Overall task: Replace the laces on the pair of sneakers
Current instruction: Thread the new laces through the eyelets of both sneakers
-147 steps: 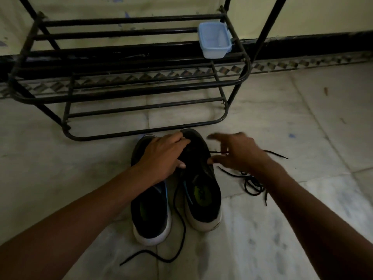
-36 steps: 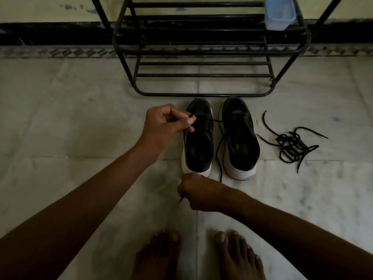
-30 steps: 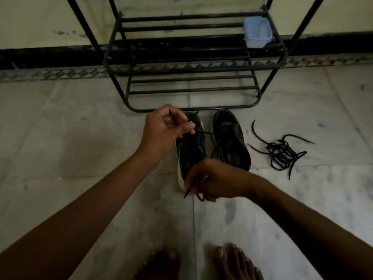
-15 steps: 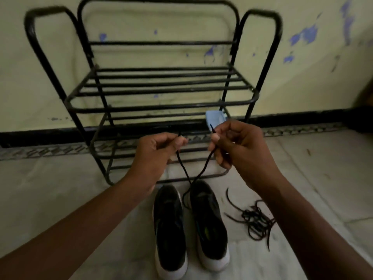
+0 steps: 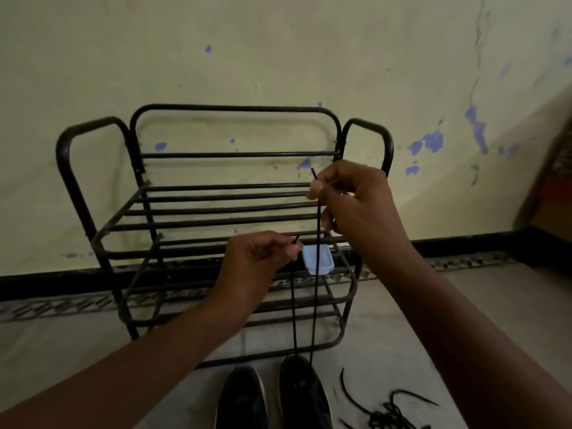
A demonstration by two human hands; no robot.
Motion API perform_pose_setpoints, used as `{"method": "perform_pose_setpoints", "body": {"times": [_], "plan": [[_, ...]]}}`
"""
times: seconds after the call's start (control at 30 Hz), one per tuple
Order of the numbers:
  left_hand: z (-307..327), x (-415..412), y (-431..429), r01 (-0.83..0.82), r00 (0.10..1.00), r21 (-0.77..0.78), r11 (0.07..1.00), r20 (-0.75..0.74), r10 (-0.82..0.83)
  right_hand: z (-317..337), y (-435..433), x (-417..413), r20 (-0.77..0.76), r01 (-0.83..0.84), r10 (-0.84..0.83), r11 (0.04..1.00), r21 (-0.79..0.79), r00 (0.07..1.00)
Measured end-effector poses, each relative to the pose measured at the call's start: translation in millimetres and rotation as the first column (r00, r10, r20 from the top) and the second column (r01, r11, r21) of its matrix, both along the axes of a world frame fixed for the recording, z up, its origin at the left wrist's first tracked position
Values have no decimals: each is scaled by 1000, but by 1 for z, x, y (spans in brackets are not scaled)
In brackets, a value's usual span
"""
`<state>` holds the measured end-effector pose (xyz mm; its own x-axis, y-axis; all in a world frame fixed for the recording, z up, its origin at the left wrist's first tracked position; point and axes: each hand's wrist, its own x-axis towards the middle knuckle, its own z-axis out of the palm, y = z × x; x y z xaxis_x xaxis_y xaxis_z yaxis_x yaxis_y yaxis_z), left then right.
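One lace (image 5: 314, 305) pinched: left grip (image 5: 254, 261), right grip (image 5: 353, 202)

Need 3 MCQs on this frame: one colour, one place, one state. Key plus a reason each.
1. The small container on the rack is: A. red B. pale blue C. black
2. The loose lace pile lies: A. on the rack B. inside a sneaker C. on the floor, right of the right sneaker
3. The ends of the lace running up from that sneaker are: A. pinched, one in each hand B. lying on the floor C. tied in a bow

Key:
1 B, its plastic reads pale blue against the black bars.
2 C, the tangle sits on the tiles beside the shoe.
3 A, the left hand and the right hand each pinch one end, the right higher.
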<state>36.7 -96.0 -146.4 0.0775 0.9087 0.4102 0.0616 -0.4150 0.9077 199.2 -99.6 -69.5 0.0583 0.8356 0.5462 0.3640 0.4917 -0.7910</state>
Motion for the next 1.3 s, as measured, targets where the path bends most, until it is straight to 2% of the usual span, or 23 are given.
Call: {"method": "perform_pose_setpoints", "body": {"times": [0.37, 0.47, 0.53, 0.6, 0.7, 0.8, 0.87, 0.97, 1.07, 1.2, 1.3], "plan": [[-1, -2, 0, 51, 999, -22, 998, 7, -51, -7, 1, 1, -83, 67, -65, 997, 23, 994], [-4, -4, -6, 103, 994, -203, 974, 61, -92, -22, 1, 9, -195, -32, 6, 991, -132, 981], [-10, -7, -8, 88, 996, -276, 957, 14, -88, -37, -2, 12, -275, -127, 43, 947, -294, 961], [-24, -11, -5, 58, 991, -325, 944, -95, -94, -57, -3, 17, -174, -113, 37, 888, -446, 984], [-48, -15, -3, 32, 973, -442, 896, -191, -129, -92, -3, 22, 95, 9, 64, 781, -625, 993], [-75, -14, 2, 10, 935, -521, 853, -299, -193, -140, 8, 22, 387, 172, 169, 691, -703, 906], [-97, -14, 6, -22, 887, -523, 852, -403, -224, -176, 13, 22, 502, 208, 267, 681, -702, 823], [-137, -13, 13, -46, 815, -469, 882, -529, -238, -228, 15, 22, 542, 132, 409, 696, -706, 734], [-176, -13, 20, -74, 749, -434, 898, -618, -237, -270, 16, 21, 457, -30, 516, 686, -727, 725], [-211, -15, 31, -78, 741, -490, 868, -611, -278, -301, 19, 18, 422, -141, 586, 683, -717, 692], [-229, -15, 38, -68, 738, -503, 862, -607, -296, -300, 20, 23, 423, -132, 560, 700, -702, 712]]}}
